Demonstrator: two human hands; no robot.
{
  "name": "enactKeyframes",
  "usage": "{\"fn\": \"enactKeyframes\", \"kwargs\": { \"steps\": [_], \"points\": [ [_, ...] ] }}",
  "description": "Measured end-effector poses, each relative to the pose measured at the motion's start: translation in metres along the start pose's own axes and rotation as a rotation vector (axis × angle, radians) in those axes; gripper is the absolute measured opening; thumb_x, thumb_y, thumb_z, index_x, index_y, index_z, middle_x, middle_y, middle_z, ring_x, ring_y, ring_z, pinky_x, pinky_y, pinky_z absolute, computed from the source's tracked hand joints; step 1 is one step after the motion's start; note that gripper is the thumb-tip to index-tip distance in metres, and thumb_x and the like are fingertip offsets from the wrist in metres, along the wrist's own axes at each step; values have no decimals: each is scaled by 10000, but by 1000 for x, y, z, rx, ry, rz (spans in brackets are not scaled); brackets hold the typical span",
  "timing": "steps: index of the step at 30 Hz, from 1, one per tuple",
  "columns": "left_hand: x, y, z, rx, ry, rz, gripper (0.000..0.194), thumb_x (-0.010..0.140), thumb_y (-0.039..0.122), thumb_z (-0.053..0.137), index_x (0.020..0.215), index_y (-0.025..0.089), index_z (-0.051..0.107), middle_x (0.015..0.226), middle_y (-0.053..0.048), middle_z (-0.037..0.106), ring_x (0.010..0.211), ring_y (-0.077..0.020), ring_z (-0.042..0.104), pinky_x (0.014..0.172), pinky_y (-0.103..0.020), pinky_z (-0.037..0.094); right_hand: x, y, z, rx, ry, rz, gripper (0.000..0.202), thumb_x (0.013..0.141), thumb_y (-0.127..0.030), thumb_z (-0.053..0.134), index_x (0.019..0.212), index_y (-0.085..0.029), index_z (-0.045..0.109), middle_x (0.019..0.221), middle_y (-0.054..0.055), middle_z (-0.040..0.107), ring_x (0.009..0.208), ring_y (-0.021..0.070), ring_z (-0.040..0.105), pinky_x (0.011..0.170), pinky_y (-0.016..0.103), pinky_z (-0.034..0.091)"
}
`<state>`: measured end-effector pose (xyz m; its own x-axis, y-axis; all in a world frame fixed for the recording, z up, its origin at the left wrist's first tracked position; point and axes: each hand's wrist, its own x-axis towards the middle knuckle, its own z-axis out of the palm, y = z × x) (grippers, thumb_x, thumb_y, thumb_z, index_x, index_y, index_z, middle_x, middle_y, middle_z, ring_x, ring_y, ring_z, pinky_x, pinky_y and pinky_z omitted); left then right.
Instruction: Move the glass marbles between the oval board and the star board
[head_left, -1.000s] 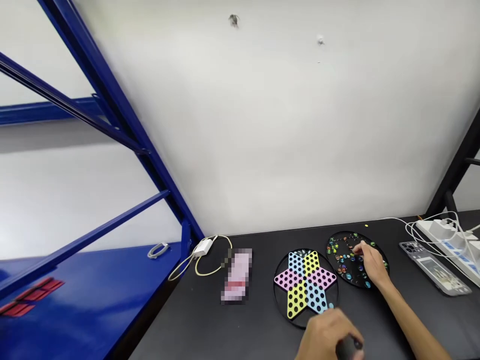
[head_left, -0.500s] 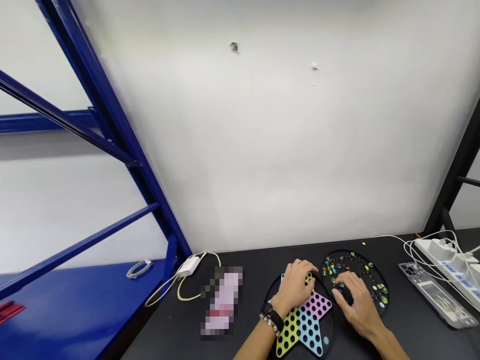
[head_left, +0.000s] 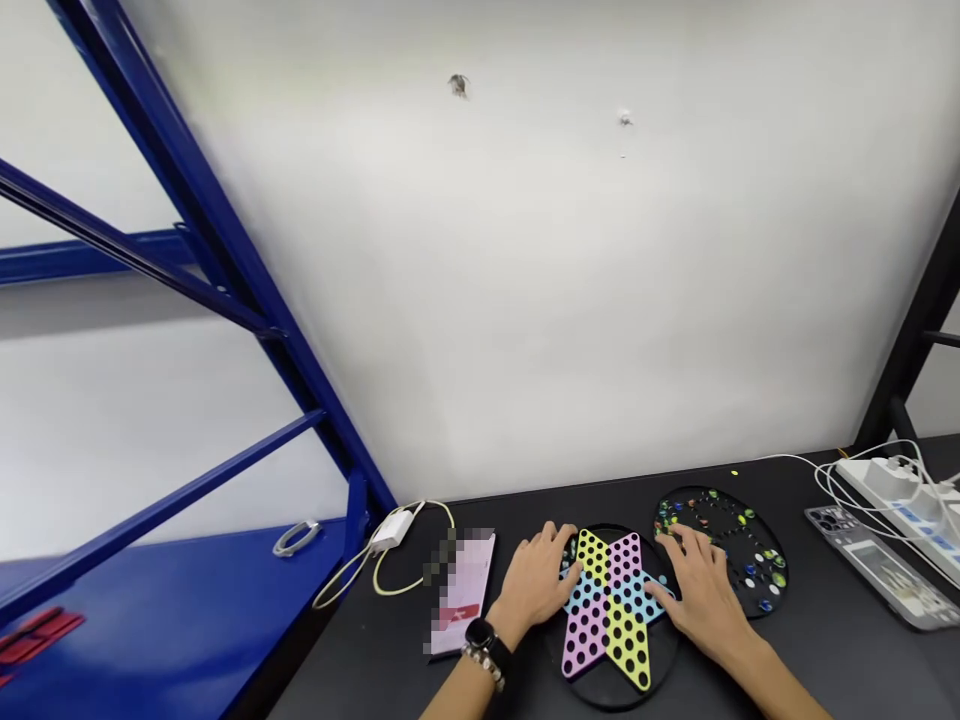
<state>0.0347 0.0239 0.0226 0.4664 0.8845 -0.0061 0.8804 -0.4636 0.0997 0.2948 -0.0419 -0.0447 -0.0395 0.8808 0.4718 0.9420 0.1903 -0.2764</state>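
Note:
A star-shaped Chinese checkers board [head_left: 608, 590], with yellow, pink and blue points full of black holes, lies flat in a round black tray [head_left: 600, 697]. My left hand [head_left: 534, 585] grips its left side, thumb at the blue point and fingers toward the tray's far rim. At the right side, my right hand [head_left: 701, 590] has its thumb on the other blue point. Its fingers reach over the near-left edge of a second round black tray [head_left: 784, 560], which holds several coloured glass marbles [head_left: 754, 570]. The undersides of both hands are hidden.
A phone [head_left: 465, 580] with a lit pinkish screen lies to the left, near a white adapter [head_left: 393, 530] and cable. On the right are a grey phone-like device [head_left: 877, 570] and a white power strip [head_left: 904, 510] with tangled cords. A blue frame [head_left: 289, 350] rises at left.
The star board has turned counterclockwise. My left hand has moved from over its top to its left side, and my right hand from the marble tray to the board's right point.

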Motion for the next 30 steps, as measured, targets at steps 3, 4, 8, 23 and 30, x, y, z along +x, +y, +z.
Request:
{"fn": "enactKeyframes", "kwargs": {
  "steps": [3, 4, 8, 23, 30],
  "points": [
    [0, 4, 4, 36, 10, -1, 336, 1017, 367, 400, 1306, 239, 512, 1221, -88, 613, 1070, -274, 652, 911, -394, 483, -2, -4, 2, 8, 27, -8, 285, 929, -388, 544, 1176, -264, 613, 1245, 139, 639, 1155, 331, 586, 894, 462, 451],
    [1, 5, 6, 46, 15, -4, 309, 1027, 367, 381, 1265, 234, 528, 1202, -83, 617, 1058, -269, 655, 903, -385, 483, -3, -5, 3, 12, 30, -8, 277, 930, -388, 537, 1166, -264, 613, 1236, 136, 640, 1150, 329, 588, 894, 460, 453],
    [5, 6, 11, 73, 25, -20, 275, 1050, 372, 336, 1149, 226, 547, 1130, -72, 623, 952, -246, 679, 825, -349, 495, -5, -3, 3, 13, 41, 6, 271, 924, -427, 536, 1131, -272, 621, 1193, 122, 647, 1117, 325, 599, 873, 448, 464],
    [8, -7, 20, 35, -24, 37, 449, 1069, 339, 277, 954, 237, 699, 1030, -55, 695, 827, -203, 711, 751, -305, 495, -9, -4, -4, 49, -24, -26, 161, 923, -366, 541, 1028, -270, 619, 1116, 80, 639, 1040, 280, 600, 857, 427, 455],
    [19, -14, 21, 26, -17, -6, 557, 1048, 409, 299, 790, 207, 749, 921, -93, 769, 865, -237, 718, 786, -319, 473, -7, -8, -8, 80, -30, -27, 138, 935, -350, 528, 1002, -263, 611, 1066, 79, 645, 997, 268, 595, 859, 431, 446]
  ]
}}
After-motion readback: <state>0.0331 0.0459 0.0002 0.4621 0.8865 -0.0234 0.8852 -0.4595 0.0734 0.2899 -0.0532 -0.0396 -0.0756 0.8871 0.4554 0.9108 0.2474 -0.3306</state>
